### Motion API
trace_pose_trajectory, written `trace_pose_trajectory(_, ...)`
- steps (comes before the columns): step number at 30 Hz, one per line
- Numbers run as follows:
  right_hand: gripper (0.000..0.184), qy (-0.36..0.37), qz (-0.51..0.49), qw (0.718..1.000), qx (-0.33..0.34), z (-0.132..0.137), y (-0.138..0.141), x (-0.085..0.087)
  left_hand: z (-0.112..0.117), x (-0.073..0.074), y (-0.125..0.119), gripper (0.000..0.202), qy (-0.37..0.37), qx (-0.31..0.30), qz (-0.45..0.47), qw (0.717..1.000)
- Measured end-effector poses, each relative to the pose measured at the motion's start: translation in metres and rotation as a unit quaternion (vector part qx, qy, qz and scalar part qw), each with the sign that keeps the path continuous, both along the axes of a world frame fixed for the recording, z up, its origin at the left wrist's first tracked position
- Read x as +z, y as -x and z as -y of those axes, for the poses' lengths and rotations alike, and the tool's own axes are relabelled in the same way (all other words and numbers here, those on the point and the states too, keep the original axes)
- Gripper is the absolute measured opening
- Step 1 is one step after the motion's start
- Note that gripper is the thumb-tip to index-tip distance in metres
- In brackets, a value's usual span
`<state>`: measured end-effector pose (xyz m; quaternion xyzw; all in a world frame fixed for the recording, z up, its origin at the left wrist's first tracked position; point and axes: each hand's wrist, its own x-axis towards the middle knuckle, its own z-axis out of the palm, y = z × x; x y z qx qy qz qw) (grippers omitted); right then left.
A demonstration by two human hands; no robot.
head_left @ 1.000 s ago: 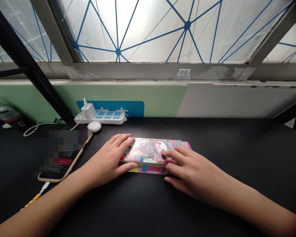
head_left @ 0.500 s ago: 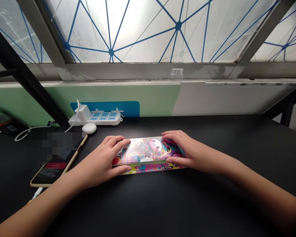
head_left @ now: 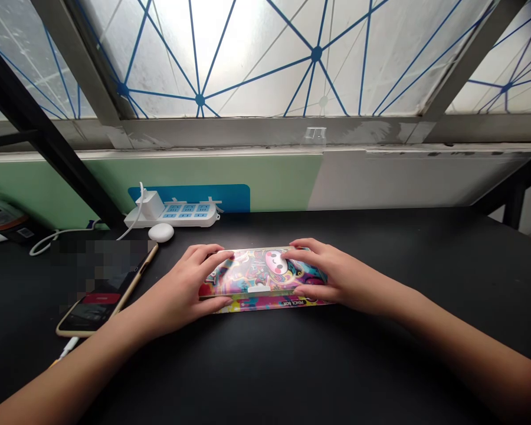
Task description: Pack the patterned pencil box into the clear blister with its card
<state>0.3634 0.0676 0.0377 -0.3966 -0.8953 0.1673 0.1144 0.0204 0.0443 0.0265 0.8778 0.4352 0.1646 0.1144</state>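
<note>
At the far left of the table lies a small packet with a bottle-like label (head_left: 0, 213), partly in shadow. Nearer to the person, on the left side, is a smartphone in a gold case (head_left: 95, 316), and part of it is blurred out, so I cannot read its screen. A white charging cable (head_left: 68, 348) goes out from its near end. Behind it, against the far wall, stands a white power strip (head_left: 186, 215) with a white plug (head_left: 151, 204) in it, and just in front of the strip is a small round white case (head_left: 161, 232).

In the middle, the left hand (head_left: 181, 283) is curved over the left end of a colourful pencil box (head_left: 261, 280). Its fingers reach the far edge and its thumb lies along the near edge, so it holds the box lightly, not tightly closed. The box lies flat on the black table (head_left: 402, 330), near the middle, with its long side toward the person.

The right hand (head_left: 331, 277) is on the right end of the box, also half open. Compared with half a second ago, its fingers have moved from the far edge onto the lid, over the printed cartoon face, while the thumb stays at the near edge.
</note>
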Motion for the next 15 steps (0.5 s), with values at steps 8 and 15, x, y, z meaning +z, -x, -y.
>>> trace_pose_trajectory(8,0.039,-0.074,-0.035,0.997,0.008,0.005,-0.002,0.003,0.000,0.000,0.002,0.075,-0.112,-0.012,-0.013,0.994)
trace_pose_trajectory(15,0.074,-0.174,-0.080,0.981,-0.032,0.001,-0.003,0.007,0.010,0.006,-0.003,0.070,-0.263,-0.013,-0.081,0.961)
